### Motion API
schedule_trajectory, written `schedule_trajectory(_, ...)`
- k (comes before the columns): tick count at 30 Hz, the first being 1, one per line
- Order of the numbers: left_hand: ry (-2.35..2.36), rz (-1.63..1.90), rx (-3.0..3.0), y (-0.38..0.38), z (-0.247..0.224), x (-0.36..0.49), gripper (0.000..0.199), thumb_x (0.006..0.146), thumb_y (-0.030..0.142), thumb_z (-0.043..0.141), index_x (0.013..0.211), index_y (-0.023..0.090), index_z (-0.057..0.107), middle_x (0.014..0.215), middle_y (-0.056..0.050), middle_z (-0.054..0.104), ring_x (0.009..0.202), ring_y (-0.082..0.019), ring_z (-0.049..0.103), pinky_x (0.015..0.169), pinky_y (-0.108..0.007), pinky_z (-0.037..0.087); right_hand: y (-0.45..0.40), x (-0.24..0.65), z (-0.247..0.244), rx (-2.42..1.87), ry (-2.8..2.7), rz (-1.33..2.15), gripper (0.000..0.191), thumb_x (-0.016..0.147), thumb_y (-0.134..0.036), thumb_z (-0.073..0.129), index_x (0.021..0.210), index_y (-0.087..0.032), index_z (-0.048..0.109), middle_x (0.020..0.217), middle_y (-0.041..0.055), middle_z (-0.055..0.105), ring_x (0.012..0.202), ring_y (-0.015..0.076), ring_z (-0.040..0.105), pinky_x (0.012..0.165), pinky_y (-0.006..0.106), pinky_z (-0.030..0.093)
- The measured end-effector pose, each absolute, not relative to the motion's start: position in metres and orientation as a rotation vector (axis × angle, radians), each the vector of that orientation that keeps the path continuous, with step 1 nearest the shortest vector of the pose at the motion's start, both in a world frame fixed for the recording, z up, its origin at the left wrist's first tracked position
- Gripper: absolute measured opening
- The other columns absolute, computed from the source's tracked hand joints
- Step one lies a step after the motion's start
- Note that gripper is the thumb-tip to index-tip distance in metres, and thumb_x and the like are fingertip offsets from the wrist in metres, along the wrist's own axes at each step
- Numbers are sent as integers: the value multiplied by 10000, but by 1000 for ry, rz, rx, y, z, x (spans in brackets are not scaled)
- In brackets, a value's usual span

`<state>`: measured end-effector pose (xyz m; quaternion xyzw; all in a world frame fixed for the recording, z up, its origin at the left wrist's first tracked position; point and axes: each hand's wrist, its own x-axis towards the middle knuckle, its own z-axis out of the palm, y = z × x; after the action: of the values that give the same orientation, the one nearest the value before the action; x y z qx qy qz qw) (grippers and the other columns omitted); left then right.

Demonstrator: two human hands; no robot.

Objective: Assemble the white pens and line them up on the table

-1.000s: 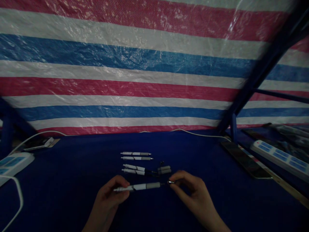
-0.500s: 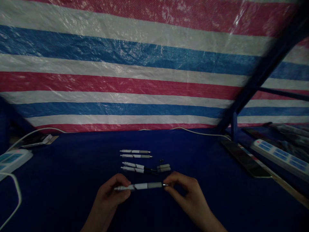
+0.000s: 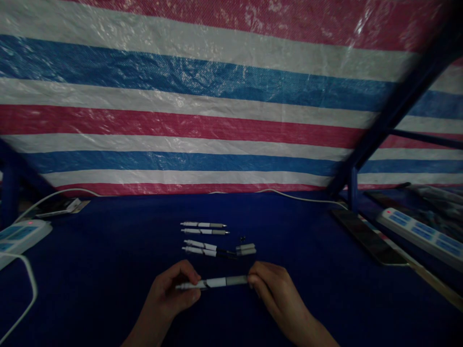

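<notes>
My left hand (image 3: 170, 295) grips the white rear end of a pen (image 3: 220, 282) that lies level above the dark blue table (image 3: 108, 270). My right hand (image 3: 273, 294) pinches the grey front end of the same pen at its tip. Just behind the hands, two whole pens (image 3: 204, 228) lie side by side. Nearer, two white pen barrels (image 3: 200, 248) lie with dark refills sticking out to the right. Two loose grey grip sleeves (image 3: 246, 249) rest beside them, with a tiny dark part (image 3: 242, 238) just behind.
A white power strip (image 3: 18, 236) with a cable sits at the left edge. Another power strip (image 3: 419, 231) and a dark flat phone-like slab (image 3: 367, 236) lie at the right by a blue metal frame post (image 3: 352, 190). A striped tarp (image 3: 217, 96) hangs behind the table.
My right hand has moved left along the pen and its fingers now close over the tip, which showed as a small metal point before. The view shifted slightly upward.
</notes>
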<state>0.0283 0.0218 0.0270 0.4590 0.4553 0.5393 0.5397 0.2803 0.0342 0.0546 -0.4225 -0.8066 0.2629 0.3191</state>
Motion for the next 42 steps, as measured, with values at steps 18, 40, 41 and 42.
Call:
schedule_trajectory(18,1102,1278,1004,21,31,28,164,574,241,822,629,191,676,682,-3,660,580,-139,517,546,-231,345,33,283,50,-1127,-2011,932,130,911,-120,465,912,-222,546,723,-35,588,608,123,567,554,211,401)
schedule_trajectory(40,1091,1270,998,21,27,27,181,569,254,836,630,194,677,645,5,650,560,-132,504,520,-219,328,30,283,51,-1077,-2123,706,140,977,-240,456,899,-230,572,714,-20,604,598,134,569,568,242,389)
schedule_trajectory(41,1100,1264,1013,20,27,28,188,571,270,836,634,194,677,640,3,646,553,-133,501,517,-222,327,30,283,52,-1076,-2136,683,157,982,-242,444,886,-230,569,706,-20,598,598,137,567,567,246,383)
schedule_trajectory(42,1111,1260,1028,20,27,28,193,576,284,835,636,194,676,642,0,644,559,-138,507,521,-225,333,30,283,54,-1076,-2146,665,174,985,-241,431,874,-230,564,701,-19,592,598,138,564,566,249,379)
